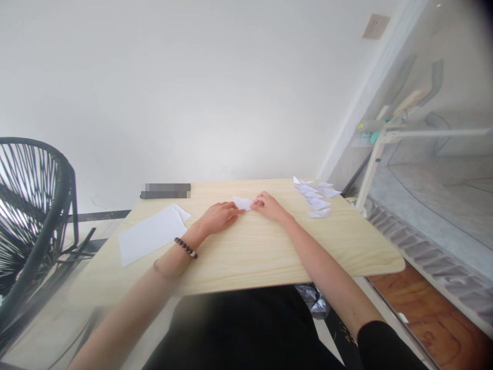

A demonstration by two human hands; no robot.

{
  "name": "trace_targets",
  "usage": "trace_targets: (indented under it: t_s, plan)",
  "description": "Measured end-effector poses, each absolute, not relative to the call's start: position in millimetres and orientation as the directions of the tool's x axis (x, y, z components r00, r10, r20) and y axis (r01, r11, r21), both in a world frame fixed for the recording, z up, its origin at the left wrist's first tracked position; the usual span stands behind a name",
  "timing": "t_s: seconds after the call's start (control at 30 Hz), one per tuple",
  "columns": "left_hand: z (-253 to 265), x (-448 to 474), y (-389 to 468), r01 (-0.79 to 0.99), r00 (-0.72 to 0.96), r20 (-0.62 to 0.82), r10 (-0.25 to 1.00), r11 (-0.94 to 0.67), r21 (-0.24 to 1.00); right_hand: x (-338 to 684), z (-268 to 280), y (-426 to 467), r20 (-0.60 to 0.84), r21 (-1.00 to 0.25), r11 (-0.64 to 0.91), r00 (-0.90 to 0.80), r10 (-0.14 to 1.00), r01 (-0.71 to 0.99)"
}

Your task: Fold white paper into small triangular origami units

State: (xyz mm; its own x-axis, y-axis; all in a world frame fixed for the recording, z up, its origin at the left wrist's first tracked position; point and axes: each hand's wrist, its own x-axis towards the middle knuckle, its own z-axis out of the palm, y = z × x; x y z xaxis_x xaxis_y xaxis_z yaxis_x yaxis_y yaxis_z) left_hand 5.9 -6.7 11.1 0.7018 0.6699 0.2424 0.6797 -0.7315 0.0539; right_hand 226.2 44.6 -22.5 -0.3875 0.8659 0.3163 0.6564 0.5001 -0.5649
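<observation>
A small folded piece of white paper (241,202) lies on the wooden table between my hands. My left hand (220,218) rests flat on the table, its outstretched fingers touching the paper's left and lower side. At the paper's right end my right hand (267,205) pinches the edge between thumb and fingers. Several folded white paper boats (316,203) stand in a cluster at the table's back right. White paper sheets (152,235) are stacked at the left, beside my left forearm, which wears a dark beaded bracelet.
A dark, blurred-out long object (165,191) lies at the table's back left corner. The light wooden table (246,262) meets a white wall behind. A black woven chair (38,205) stands to the left. White-framed equipment (379,149) is on the right.
</observation>
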Motion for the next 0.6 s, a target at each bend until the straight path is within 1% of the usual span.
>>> trace_targets:
  t_s: [0.43, 0.6]
  plan:
    - [8.1, 3.4, -4.0, 0.641, 0.712, 0.272, 0.648, -0.757, 0.125, 218.1, -20.8, 44.9, 0.245, -0.473, 0.419, -0.342, 0.907, 0.775]
    - [8.4, 3.4, -4.2, 0.637, 0.712, 0.276, 0.645, -0.759, 0.132, 217.7, -20.6, 44.9, 0.251, -0.463, 0.435, -0.356, 0.9, 0.772]
